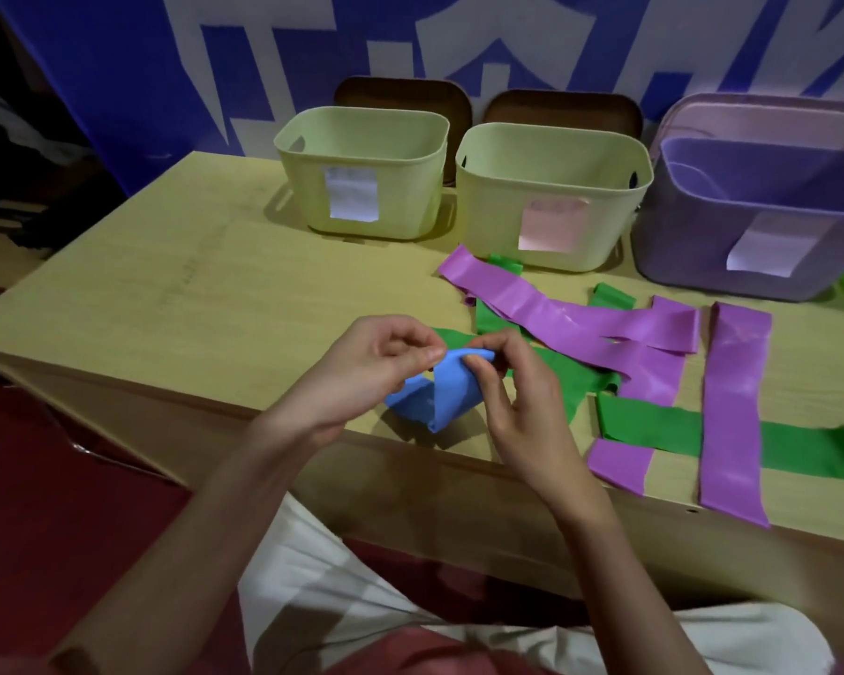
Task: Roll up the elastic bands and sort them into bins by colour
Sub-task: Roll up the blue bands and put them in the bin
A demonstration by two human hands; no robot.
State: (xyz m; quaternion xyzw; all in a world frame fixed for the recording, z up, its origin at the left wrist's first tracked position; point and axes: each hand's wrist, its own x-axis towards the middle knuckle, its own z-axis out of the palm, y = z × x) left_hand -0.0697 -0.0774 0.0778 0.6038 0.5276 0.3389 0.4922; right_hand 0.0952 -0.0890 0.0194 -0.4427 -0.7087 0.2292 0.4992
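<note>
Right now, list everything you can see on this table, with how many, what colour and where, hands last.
blue band: one, blue, near table edge, held in both hands
purple bands: several, purple, spread flat on right
green bands: several, green, crossing under the purple ones
yellow bins: two, pale yellow, back left and middle, paper labels
purple bin: one, purple, back right, paper label
table: one, light wood
left hand: pinches blue band
right hand: pinches blue band

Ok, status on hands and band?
Left hand, right hand both pinching blue elastic band, partly rolled. Three plastic bins look empty. Nothing blocking.
</note>
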